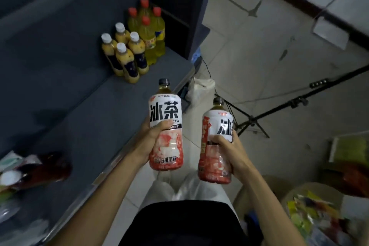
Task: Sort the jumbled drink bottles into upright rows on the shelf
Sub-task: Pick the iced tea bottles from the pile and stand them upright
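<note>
- The grey shelf (111, 106) runs from 7 o'clock up to 1 o'clock; its near stretch looks bare and ready for a new row.
- At 12 o'clock on it stand four yellow bottles (149, 34) with red caps, upright, touching four white-capped bottles (127, 56) just in front.
- At 8 o'clock a dark bottle (50, 168) lies jumbled among blurred packets.
- The left iced tea bottle (165, 126) is held upright just off the shelf edge, the left hand (153, 142) wrapped round its waist.
- The right iced tea bottle (217, 142) is gripped likewise by the right hand (229, 152).
- Both look full, so weighty; the film label is probably slick and the plastic gives slightly, so the narrowed waist seems the surest hold.
</note>
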